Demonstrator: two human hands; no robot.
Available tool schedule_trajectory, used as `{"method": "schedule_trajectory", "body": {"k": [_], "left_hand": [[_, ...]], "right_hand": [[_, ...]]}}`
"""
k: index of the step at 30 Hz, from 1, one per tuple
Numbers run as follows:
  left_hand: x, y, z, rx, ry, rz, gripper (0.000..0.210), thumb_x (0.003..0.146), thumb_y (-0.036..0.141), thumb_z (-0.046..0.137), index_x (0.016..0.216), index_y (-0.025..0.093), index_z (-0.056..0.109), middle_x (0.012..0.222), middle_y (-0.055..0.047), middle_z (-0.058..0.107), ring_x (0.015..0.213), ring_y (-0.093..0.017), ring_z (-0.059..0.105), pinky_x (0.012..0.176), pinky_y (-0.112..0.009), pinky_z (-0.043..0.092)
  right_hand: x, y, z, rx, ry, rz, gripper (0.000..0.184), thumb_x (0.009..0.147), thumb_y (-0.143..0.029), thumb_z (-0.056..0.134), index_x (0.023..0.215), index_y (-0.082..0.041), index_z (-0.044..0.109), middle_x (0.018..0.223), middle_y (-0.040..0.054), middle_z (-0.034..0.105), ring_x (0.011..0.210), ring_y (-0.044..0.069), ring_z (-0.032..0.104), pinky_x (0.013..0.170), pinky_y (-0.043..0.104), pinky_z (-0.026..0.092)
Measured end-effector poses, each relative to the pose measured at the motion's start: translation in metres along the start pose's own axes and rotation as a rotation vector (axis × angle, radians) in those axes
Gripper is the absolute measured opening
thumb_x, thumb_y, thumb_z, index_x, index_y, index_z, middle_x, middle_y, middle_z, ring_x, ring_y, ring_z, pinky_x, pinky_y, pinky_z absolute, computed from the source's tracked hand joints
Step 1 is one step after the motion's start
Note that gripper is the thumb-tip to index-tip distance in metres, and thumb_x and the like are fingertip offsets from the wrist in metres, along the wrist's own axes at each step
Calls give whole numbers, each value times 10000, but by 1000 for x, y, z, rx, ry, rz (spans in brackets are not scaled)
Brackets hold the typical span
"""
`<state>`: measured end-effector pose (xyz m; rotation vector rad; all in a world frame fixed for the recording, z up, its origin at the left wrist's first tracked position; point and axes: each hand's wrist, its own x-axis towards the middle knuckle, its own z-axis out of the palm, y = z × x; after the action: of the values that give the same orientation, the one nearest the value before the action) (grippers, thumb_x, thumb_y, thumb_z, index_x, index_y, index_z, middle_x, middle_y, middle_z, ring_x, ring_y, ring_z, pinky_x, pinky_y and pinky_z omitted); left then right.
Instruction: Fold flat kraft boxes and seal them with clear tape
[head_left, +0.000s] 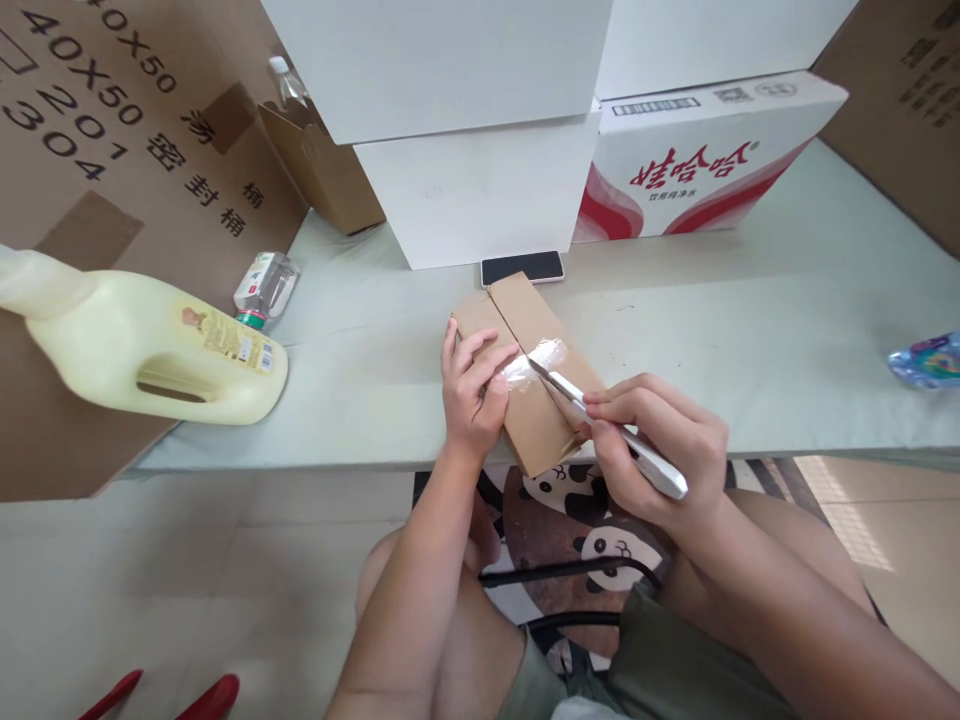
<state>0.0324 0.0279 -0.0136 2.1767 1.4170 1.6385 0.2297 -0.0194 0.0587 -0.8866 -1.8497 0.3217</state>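
Note:
A small brown cardboard box (541,420) lies at the table's front edge, its near corner jutting past the edge. Clear tape (550,352) crosses the seam between its top flaps. My left hand (475,392) grips the box's left side, fingers curled over the top and thumb close to the tape. In my right hand (664,440) is a white utility knife (651,466), held at a slant like a pen. Its blade tip rests on the seam at the tape. Part of the handle is hidden behind my fingers.
Beyond the box lies a black-screened phone (523,268), in front of stacked white cartons (480,190). On the left are a large pale-yellow jug (150,345) and a clear bottle (267,288), both lying down. A crumpled plastic packet (928,362) is at the far right.

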Motion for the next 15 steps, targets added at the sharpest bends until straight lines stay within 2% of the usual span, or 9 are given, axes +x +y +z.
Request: {"method": "schedule_trajectory", "body": {"k": [5, 13, 15], "left_hand": [[1, -1, 1, 9, 14, 14, 352, 951, 260, 415, 1050, 219, 751, 1107, -49, 712, 1127, -225, 651, 1253, -550, 226], [0, -3, 3, 9, 56, 31, 343, 953, 228, 421, 1041, 218, 752, 1114, -51, 704, 1122, -220, 657, 1238, -573, 254], [-1, -5, 3, 8, 61, 23, 340, 958, 234, 425, 1049, 219, 752, 1132, -54, 699, 1145, -224, 647, 1240, -574, 248]], "right_hand": [[6, -6, -12, 11, -113, 80, 155, 845, -78, 573, 830, -231, 590, 808, 31, 696, 702, 170, 696, 618, 294, 568], [9, -17, -20, 33, -147, 95, 155, 841, -80, 562, 788, -224, 587, 768, 29, 685, 649, 156, 677, 562, 269, 548], [8, -22, -27, 15, -189, 145, 164, 843, -73, 565, 777, -219, 597, 765, 28, 689, 647, 153, 678, 558, 263, 541]]}}
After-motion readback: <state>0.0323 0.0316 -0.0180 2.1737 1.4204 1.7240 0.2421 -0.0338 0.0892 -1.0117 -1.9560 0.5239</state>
